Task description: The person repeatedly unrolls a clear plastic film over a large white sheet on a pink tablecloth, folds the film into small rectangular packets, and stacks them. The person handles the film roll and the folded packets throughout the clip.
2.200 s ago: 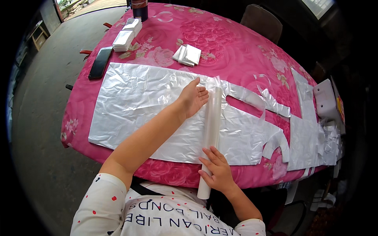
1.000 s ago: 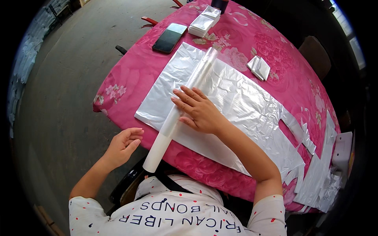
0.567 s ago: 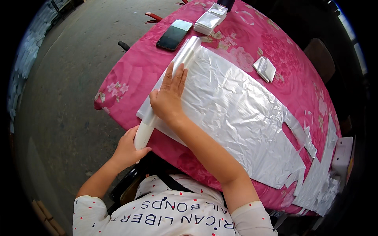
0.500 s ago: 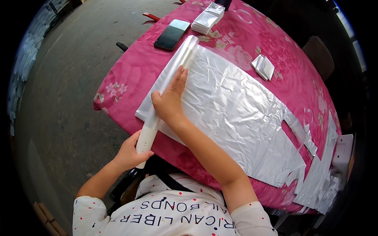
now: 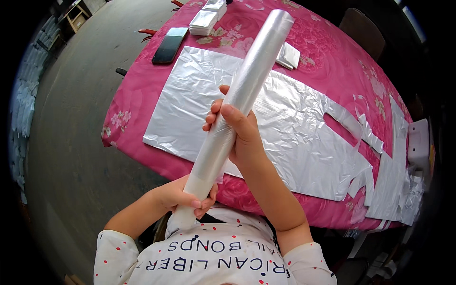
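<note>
A long roll of clear plastic film (image 5: 259, 66) slants up and away from my body, raised over the table. My left hand (image 5: 187, 195) is wrapped round its near end, where a pale bare tube sticks out. Further up, my right hand (image 5: 235, 123) grips the middle of the roll, thumb on top and fingertips showing at its left side. Beneath the roll lies a flat stack of silvery plastic bags (image 5: 190, 90), wrinkled on top, with handle cut-outs at the right end. The roll hides a strip across the stack.
On the pink flowered tablecloth (image 5: 130, 102) lie a dark phone (image 5: 170, 45), folded silvery packets (image 5: 203, 23) and a smaller folded packet (image 5: 288, 55). Plastic strips (image 5: 387, 185) and a white container (image 5: 419, 142) are at the right edge. A chair (image 5: 363, 33) stands beyond the table.
The roll has been lifted off the left part of the bag stack and swung right, tilting up over it. Both hands moved with it; the right now wraps round the roll instead of lying on it.
</note>
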Demonstrator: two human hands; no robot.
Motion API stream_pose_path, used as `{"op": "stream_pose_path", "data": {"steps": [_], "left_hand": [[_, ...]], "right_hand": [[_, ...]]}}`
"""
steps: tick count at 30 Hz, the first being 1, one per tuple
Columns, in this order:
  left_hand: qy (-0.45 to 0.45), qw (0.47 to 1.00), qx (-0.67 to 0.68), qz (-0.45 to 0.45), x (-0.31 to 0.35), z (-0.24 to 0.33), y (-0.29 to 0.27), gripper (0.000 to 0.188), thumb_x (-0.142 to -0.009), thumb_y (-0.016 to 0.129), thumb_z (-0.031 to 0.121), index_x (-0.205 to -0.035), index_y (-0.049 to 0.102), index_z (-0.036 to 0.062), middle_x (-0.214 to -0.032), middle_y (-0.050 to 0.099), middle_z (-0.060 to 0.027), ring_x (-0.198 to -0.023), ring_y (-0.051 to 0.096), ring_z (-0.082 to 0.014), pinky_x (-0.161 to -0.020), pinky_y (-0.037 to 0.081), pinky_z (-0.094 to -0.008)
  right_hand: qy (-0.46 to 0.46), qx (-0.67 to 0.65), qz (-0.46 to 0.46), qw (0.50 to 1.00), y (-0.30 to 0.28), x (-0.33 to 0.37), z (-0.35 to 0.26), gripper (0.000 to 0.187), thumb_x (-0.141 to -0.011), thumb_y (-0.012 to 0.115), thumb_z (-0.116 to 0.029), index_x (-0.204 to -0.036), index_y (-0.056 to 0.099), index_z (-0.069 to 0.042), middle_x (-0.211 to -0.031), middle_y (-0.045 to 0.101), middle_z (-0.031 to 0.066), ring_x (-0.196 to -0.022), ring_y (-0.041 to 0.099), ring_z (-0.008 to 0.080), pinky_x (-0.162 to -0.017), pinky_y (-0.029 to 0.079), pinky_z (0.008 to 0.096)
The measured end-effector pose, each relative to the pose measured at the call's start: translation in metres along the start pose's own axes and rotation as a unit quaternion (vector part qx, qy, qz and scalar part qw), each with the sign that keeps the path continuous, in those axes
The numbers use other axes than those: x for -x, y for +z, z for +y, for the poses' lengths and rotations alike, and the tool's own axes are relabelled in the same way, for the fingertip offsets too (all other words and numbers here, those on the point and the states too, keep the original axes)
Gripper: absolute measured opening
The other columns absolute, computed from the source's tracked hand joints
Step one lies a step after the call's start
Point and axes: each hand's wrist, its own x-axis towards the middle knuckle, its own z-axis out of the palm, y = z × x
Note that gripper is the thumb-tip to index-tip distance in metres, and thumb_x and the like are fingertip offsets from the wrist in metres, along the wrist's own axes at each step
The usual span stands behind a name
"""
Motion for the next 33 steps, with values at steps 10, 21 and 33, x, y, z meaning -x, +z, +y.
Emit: {"op": "stream_pose_path", "data": {"steps": [10,21,33], "left_hand": [[-0.017,0.95,-0.175,0.26,-0.038,-0.027,-0.012,0.052,-0.091,0.042,0.049,-0.109,0.051,0.0015,-0.081,0.058,-0.0079,-0.064,0.059,-0.0137,-0.059,0.05,-0.028],[-0.205,0.919,-0.254,0.223,0.011,-0.04,-0.025,0.053,-0.088,0.051,0.047,-0.112,0.054,-0.0004,-0.072,0.054,-0.004,-0.056,0.055,-0.0125,-0.054,0.048,-0.0265],[-0.178,0.928,-0.229,0.233,0.023,-0.048,-0.028,0.055,-0.084,0.059,0.045,-0.115,0.051,0.0008,-0.081,0.059,-0.0057,-0.06,0.055,-0.0113,-0.058,0.046,-0.0262]], "right_hand": [[0.003,0.123,0.158,0.98,-0.046,0.057,0.034,0.063,-0.079,0.07,-0.015,-0.125,0.031,0.004,-0.09,0.054,0.0082,-0.08,0.059,0.0169,-0.071,0.051,0.0308],[-0.168,0.187,0.306,0.918,-0.168,0.023,-0.081,0.043,-0.085,0.062,-0.014,-0.119,0.04,-0.001,-0.092,0.06,0.006,-0.08,0.056,0.0108,-0.072,0.047,0.0229],[0.15,0.471,0.12,0.861,-0.145,0.036,-0.095,0.02,-0.087,0.06,-0.025,-0.086,0.062,-0.005,-0.074,0.058,-0.0024,-0.062,0.048,0.0044,-0.056,0.039,0.0194]]}}
